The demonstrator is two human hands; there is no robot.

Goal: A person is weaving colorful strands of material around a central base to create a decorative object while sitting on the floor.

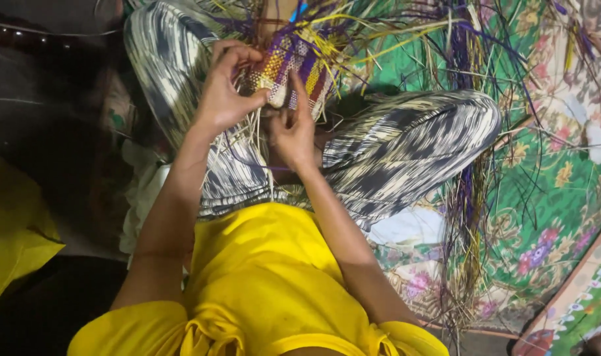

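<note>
Hands: left (222, 92), right (292, 128) pinch woven piece (294, 69)

Left hand (224, 89) curled, right hand (292, 128) with forefinger extended, both arms outstretched.

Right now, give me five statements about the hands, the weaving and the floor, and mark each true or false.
1. Both hands are on the woven piece. True: the left hand grips its left edge and the right hand touches its lower edge.
2. The woven piece is plain white. False: it is checked in purple, yellow, red and pale strips.
3. Loose strips lie on a floral mat. True.
4. The person wears a blue top. False: the top is yellow.
5. The right hand holds scissors. False: no tool shows; its forefinger points up against the weave.
</note>
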